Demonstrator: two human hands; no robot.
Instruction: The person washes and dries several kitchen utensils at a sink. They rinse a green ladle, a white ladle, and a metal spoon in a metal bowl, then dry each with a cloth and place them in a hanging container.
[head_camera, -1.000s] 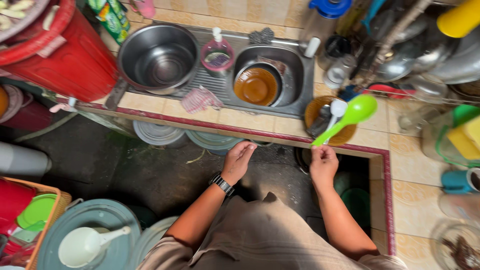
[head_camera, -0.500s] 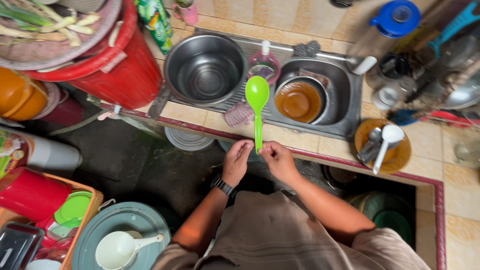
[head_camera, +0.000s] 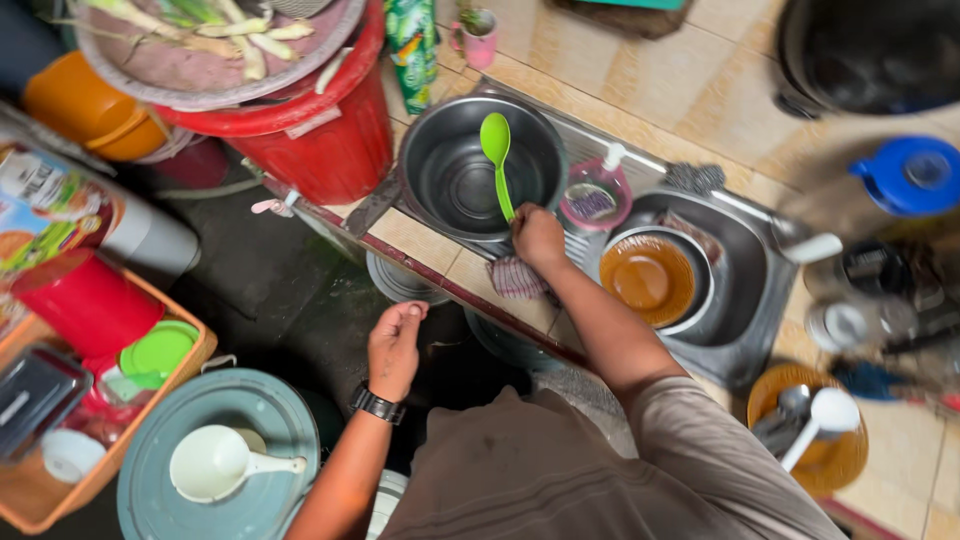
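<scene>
My right hand (head_camera: 538, 236) grips the handle of a bright green plastic spoon (head_camera: 496, 150), whose bowl hangs over the large steel bowl (head_camera: 462, 198) on the sink's draining board. My left hand (head_camera: 394, 347) hangs below the tiled counter edge with fingers loosely curled and nothing in it; a dark watch is on its wrist. A striped cloth (head_camera: 516, 279) lies just under my right hand.
A sink basin (head_camera: 745, 290) holds a pan of brown water (head_camera: 648, 277). A soap bottle (head_camera: 592, 197) stands between bowl and basin. A red bucket (head_camera: 330, 150) stands left, a white ladle on a grey lid (head_camera: 215, 462) below, a brown plate with spoons (head_camera: 818, 440) right.
My right hand carried the green spoon from the right of the counter leftward and over the steel bowl. My left hand dropped away from the spoon's handle. The view swung left.
</scene>
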